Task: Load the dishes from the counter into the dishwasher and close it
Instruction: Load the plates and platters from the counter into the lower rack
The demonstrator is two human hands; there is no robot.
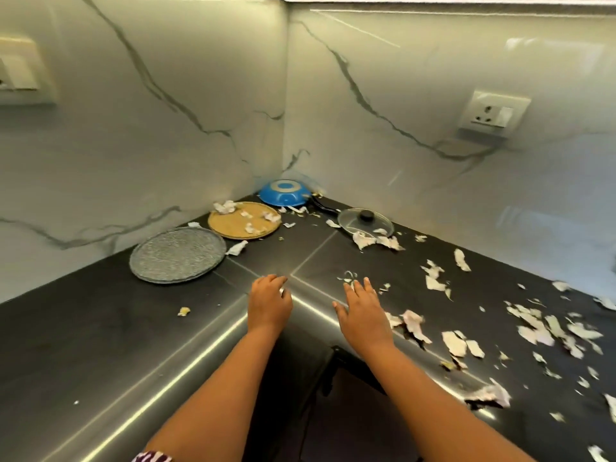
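Both arms reach in over the inner front corner of the dark L-shaped surface (pixel 83 328). The left hand (pixel 270 300) hovers palm down at that corner, its fingers (pixel 271 280) loosely bent and close together, gripping nothing I can see. A small pale glint sits by its thumb, and I cannot tell what it is. The right hand (pixel 363 311) is just beside it, palm down, with fingers (pixel 358 288) straight and slightly spread and the tips near a small torn scrap.

The dishes lie well apart from the hands, toward the far corner. A grey round plate (pixel 178 255) lies flat along the left back edge. A yellow woven plate (pixel 245 221) sits just beyond it with a few pale bits on top. A blue pan (pixel 283 195) is upside down right in the far corner, its black handle pointing toward a glass lid (pixel 365 223) with a black knob, which lies by the right back edge.

Pale torn scraps (pixel 453 343) litter the right stretch of the surface, thickest near its front edge. A wall socket (pixel 493 113) is set in the marble wall above.
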